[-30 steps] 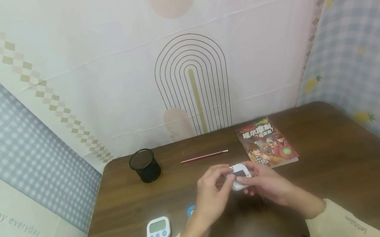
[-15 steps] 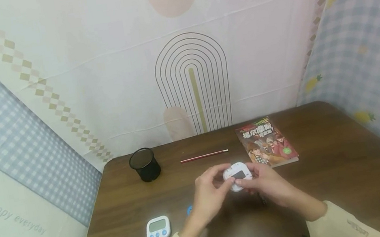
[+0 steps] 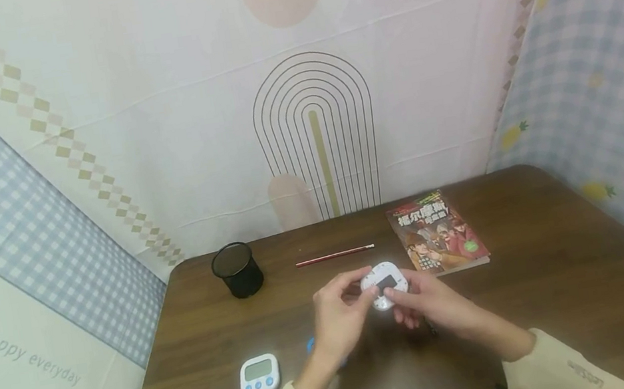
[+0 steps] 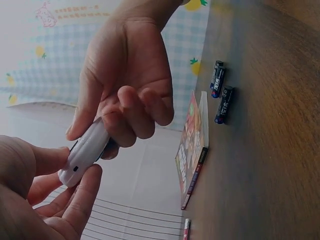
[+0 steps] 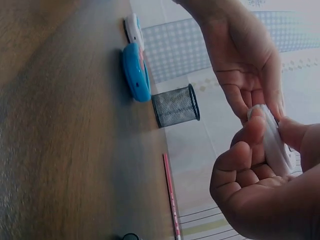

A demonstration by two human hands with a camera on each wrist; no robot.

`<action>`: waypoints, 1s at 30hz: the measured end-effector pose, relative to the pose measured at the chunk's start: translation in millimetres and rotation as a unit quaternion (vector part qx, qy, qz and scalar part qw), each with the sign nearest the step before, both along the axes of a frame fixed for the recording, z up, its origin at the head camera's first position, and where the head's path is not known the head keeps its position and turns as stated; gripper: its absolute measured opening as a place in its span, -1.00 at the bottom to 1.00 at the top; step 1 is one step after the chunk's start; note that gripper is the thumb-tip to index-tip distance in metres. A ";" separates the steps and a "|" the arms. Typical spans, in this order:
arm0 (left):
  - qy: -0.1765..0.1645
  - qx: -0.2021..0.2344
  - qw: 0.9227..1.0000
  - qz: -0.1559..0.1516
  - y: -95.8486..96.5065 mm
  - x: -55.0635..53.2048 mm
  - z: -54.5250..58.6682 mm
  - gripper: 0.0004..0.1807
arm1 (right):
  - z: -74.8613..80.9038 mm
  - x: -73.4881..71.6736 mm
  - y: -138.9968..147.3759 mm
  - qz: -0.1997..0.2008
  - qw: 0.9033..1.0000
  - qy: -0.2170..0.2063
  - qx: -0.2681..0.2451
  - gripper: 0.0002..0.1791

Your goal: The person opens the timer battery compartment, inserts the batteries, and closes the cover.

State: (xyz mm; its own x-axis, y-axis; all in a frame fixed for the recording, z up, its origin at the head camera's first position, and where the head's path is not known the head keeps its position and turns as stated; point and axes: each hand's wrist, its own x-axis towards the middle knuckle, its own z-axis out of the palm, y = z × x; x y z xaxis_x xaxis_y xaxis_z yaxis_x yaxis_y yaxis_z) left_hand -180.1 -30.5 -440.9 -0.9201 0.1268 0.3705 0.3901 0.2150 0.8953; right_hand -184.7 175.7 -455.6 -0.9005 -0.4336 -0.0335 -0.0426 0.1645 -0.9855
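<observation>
Both hands hold a small white digital timer above the table, with a dark rectangle on its upward face. My left hand pinches its left side between thumb and fingers. On the right side, my right hand grips it with the thumb on top and lower fingers curled beneath. The left wrist view shows the timer edge-on, with a small dark slot in its rim. Two dark batteries, one and another, lie on the table near the right hand. Fingers partly cover the timer.
Another white timer lies at the front left. A blue timer sits beside it, mostly behind my left forearm in the head view. Farther back are a black mesh pen cup, a red pencil and a comic-covered book.
The held timer has shifted slightly up and left and turned a little, with both hands still on it. Things on the table have stayed put.
</observation>
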 end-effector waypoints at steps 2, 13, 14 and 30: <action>-0.001 -0.002 1.000 0.001 -0.1 -0.2 -0.2 -0.69 | 0.0 0.5 -0.5 0.000 1.000 -0.002 -0.011 -0.64; -0.030 -0.013 0.999 -0.009 -1.0 0.4 0.3 -0.71 | 1.6 2.9 -2.3 0.007 0.999 0.016 -0.032 -0.67; -0.029 -0.014 0.999 -0.008 -0.7 0.5 0.5 -0.71 | 1.7 3.1 -2.3 0.007 0.999 0.017 -0.033 -0.67; -0.038 -0.025 0.999 -0.006 1.4 1.5 -0.3 -0.74 | -0.6 3.6 -2.4 0.002 1.000 0.017 -0.021 -0.69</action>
